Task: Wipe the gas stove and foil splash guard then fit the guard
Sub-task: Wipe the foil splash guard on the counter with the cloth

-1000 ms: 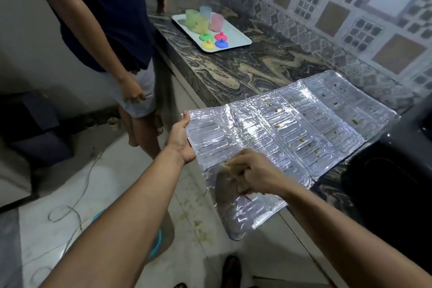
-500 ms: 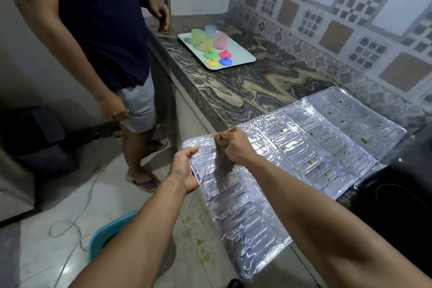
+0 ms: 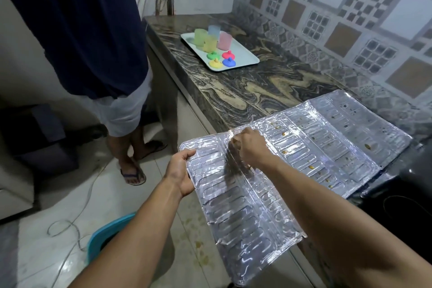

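The silver foil splash guard (image 3: 311, 147) lies unfolded, its right panels resting on the marble counter and its left panel hanging out over the floor. Brown grease spots dot the middle and right panels. My left hand (image 3: 181, 172) grips the guard's left edge. My right hand (image 3: 251, 146) is closed in a fist pressed on the fold near the guard's top edge; a bit of cloth seems to show under the fingers, mostly hidden. The black gas stove (image 3: 402, 196) sits at the right, partly under the guard's corner.
A person in a dark shirt and grey shorts (image 3: 98, 58) stands at the left by the counter (image 3: 245, 91). A white tray (image 3: 247, 54) with coloured cups and lids sits farther back. A teal basin (image 3: 107, 234) and a cable lie on the floor. Patterned wall tiles behind.
My right fist has moved from the lower part of the hanging panel up to the fold at the guard's top edge. The left hand has slid down the left edge.
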Tool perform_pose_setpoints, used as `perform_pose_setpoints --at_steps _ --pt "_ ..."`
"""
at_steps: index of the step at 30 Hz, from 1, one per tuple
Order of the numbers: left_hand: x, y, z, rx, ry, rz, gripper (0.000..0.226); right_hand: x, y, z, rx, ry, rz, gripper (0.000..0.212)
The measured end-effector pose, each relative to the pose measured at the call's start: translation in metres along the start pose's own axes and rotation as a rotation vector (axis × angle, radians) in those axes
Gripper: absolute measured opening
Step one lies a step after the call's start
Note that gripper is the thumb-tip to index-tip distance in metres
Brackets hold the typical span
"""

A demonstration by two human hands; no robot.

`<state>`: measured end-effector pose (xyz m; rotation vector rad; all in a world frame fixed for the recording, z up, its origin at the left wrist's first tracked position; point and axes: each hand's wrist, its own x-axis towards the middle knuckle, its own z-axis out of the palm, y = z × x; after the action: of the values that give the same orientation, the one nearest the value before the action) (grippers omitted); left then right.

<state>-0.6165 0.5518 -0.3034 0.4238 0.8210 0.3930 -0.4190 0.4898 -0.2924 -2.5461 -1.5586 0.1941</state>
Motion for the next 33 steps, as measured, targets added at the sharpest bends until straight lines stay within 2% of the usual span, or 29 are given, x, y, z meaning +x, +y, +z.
perform_pose_setpoints --at_steps 2,3,7,10,12,15,16,18,20,22,24,27,30,32,33 --pt "0.003 0.001 -0.001 -0.002 -0.003 -0.006 0.046 0.006 0.004 -0.004 0.019 0.114 -0.025 0.027" --pt "0.004 0.002 -0.001 -0.005 -0.001 -0.005 0.045 0.008 0.004 -0.005 0.037 0.120 -0.053 0.029" --pt "0.009 0.003 -0.001 0.003 0.002 0.007 0.037 0.004 0.017 0.001 -0.034 -0.008 -0.212 0.041" --pt "0.011 0.002 -0.001 0.016 -0.001 0.011 0.036 -0.004 0.049 -0.006 -0.085 0.049 -0.133 0.039" --pt "0.011 0.003 -0.001 0.004 0.011 0.013 0.034 -0.009 0.069 -0.012 -0.064 -0.001 -0.052 0.043" --pt "0.012 0.003 0.001 -0.031 0.042 0.014 0.033 -0.032 0.088 -0.015 0.112 -0.019 -0.133 0.047" --pt "0.013 0.003 0.001 -0.038 0.051 0.010 0.033 -0.044 0.093 -0.015 0.117 -0.017 -0.178 0.051" --pt "0.014 0.002 0.000 -0.046 0.061 0.009 0.033 -0.072 0.100 -0.013 0.079 -0.036 -0.153 0.057" --pt "0.015 0.000 -0.001 -0.043 0.056 0.011 0.031 -0.102 0.102 -0.015 0.043 -0.052 -0.104 0.048" --pt "0.014 0.000 0.000 -0.030 0.045 0.021 0.031 -0.132 0.092 -0.015 0.046 0.039 -0.179 0.026" --pt "0.015 -0.001 -0.001 -0.027 0.043 0.024 0.031 -0.156 0.084 -0.005 0.032 0.180 -0.298 0.045" --pt "0.020 -0.002 -0.007 -0.004 0.121 0.019 0.028 -0.187 0.083 0.009 0.040 0.210 -0.394 0.043" --pt "0.029 -0.004 -0.015 0.063 0.203 0.016 0.030 -0.202 0.082 0.012 0.224 0.079 -0.370 0.030" --pt "0.030 -0.007 -0.015 0.324 0.407 0.097 0.043 -0.202 0.081 0.002 0.499 0.090 -0.218 0.018" --pt "0.029 -0.009 -0.012 0.546 0.602 0.210 0.054 -0.199 0.083 -0.007 0.653 0.109 -0.092 0.019"
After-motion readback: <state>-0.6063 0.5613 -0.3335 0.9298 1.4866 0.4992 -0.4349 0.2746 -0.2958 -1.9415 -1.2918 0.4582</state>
